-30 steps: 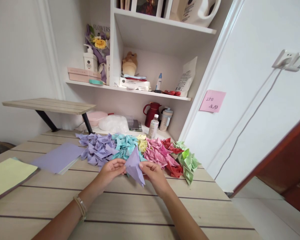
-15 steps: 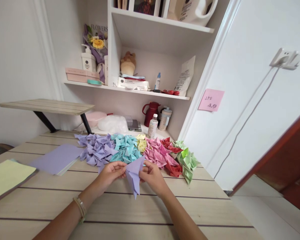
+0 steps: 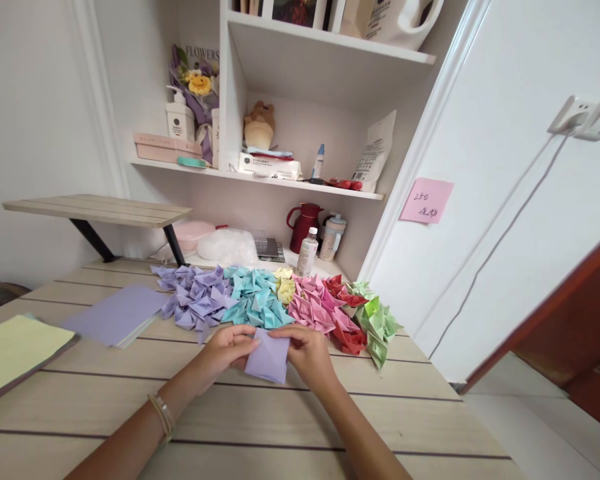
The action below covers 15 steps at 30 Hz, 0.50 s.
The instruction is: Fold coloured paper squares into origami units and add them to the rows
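Observation:
A folded sheet of purple paper point(image 3: 268, 359), now a flat square, is held just above the table between my two hands. My left hand point(image 3: 229, 348) pinches its left edge, thumb on the front face. At the upper right corner, my right hand point(image 3: 306, 348) grips it with thumb and fingers. Just beyond the hands lie heaps of folded paper pieces grouped by colour: purple point(image 3: 195, 297), turquoise point(image 3: 255, 297), yellow point(image 3: 284, 287), pink point(image 3: 313, 303), red point(image 3: 350, 339) and green point(image 3: 377, 327). The fingers behind the square are partly hidden.
Flat purple sheets point(image 3: 115, 313) and yellow sheets point(image 3: 17, 353) lie on the left of the slatted table point(image 3: 230, 427). A small raised stand point(image 3: 100, 210) is behind them. A plastic bottle point(image 3: 307, 252) and red jug point(image 3: 305, 227) stand at the back, under shelves point(image 3: 260, 180).
The purple paper has gone from a pointed, partly opened shape to a flat square. Both hands remain on it, and the right hand has shifted slightly along its edge.

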Tool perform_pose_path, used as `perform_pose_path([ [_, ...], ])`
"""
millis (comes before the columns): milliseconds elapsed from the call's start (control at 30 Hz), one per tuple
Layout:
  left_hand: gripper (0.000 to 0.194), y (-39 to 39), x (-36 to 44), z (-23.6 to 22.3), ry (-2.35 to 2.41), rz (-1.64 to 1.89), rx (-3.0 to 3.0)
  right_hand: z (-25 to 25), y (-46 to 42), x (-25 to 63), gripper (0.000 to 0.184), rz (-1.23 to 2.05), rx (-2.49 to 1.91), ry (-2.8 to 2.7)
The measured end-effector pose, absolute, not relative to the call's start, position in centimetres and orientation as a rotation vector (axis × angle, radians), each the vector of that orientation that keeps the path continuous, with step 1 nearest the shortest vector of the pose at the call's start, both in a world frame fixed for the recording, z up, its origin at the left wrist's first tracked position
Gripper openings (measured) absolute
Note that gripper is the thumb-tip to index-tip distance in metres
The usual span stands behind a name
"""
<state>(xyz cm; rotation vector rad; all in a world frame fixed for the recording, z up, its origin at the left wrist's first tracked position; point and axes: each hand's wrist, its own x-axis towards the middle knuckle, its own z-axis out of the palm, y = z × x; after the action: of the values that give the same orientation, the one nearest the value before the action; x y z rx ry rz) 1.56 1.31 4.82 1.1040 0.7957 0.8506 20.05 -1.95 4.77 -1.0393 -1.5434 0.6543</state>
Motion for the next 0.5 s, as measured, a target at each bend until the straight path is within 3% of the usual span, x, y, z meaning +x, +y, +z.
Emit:
perform_pose_path([
  [200,0.039,2.0,1.3,4.4,0.773,0.930,1.199,5.1,-2.3,20.5,0.026,1.214,-1.009,-1.524],
  [367,0.027,2.0,1.3,4.6,0.687,0.987,1.284,4.6,-1.7,20.3,0.027,1.078,-1.060,-1.357],
  [500,0.032,2.1,1.4,4.2,0.681,0.928,1.321,4.1,-1.3,20.1,0.031,1.036,-1.051,-1.225],
])
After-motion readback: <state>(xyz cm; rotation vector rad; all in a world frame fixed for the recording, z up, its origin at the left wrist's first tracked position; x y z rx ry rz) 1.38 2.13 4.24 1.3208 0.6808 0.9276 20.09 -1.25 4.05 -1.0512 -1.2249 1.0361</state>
